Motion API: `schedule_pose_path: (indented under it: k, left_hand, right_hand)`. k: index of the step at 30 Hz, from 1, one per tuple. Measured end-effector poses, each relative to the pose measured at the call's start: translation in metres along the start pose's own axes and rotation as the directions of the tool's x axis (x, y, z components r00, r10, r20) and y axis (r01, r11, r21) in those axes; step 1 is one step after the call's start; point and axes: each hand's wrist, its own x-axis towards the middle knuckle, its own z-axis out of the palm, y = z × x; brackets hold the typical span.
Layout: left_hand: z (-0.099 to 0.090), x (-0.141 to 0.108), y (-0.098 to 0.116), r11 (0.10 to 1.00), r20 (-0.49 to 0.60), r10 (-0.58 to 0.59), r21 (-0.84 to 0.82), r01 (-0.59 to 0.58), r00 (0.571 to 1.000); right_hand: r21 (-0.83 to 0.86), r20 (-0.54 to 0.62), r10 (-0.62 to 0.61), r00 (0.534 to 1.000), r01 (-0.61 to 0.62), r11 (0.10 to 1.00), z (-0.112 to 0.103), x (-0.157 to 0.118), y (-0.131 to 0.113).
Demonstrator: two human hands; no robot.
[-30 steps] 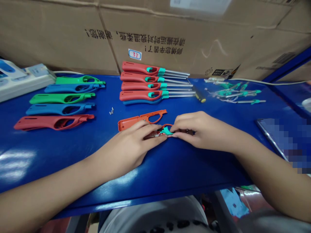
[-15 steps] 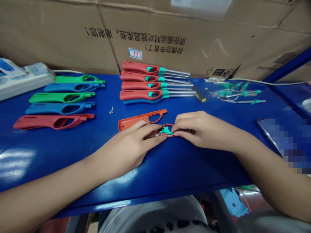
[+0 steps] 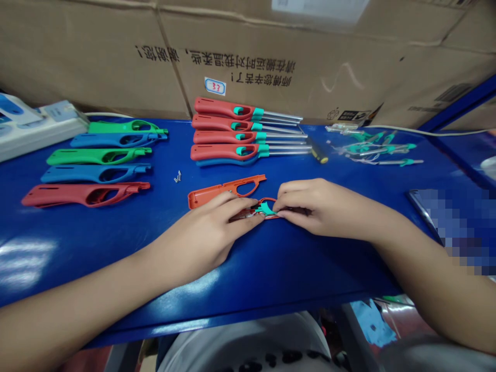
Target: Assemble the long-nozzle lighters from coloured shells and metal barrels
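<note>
On the blue table, my left hand is closed on an orange lighter half-shell, covering most of its handle. A teal trigger part sits in this shell. My right hand is closed at the shell's right end, its thumb and fingertips pinched beside the teal part; its palm hides that end. Just behind my left hand lies a second orange half-shell, partly covered by the fingers.
Assembled red lighters with metal tubes stand in a row behind, near a screwdriver. Coloured shells lie left, small screws beside them. Teal-and-metal parts and a phone are right. A cardboard box borders the back.
</note>
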Motion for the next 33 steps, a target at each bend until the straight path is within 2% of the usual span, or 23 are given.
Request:
schedule_pose_path:
  k: [17,23,29,33]
  left_hand:
    - [0.0,0.0,0.0,1.0,-0.013,-0.002,-0.017,0.001,1.0]
    - [0.001,0.0,0.0,1.0,-0.012,-0.005,-0.009,0.005,1.0]
    - [-0.001,0.0,0.0,0.999,-0.025,0.022,0.035,-0.021,0.999]
    - [-0.002,0.001,0.001,0.999,-0.03,0.027,0.041,-0.026,0.999]
  right_hand:
    - [0.022,-0.009,0.004,1.0,-0.004,1.0,0.001,0.003,-0.003]
    - [0.013,-0.015,0.046,0.999,-0.046,0.999,0.002,0.003,-0.004]
    - [-0.093,0.013,0.109,0.994,-0.107,0.99,0.002,0.004,-0.012]
    - [-0.051,0.013,0.098,0.995,-0.097,0.994,0.001,0.005,-0.012]
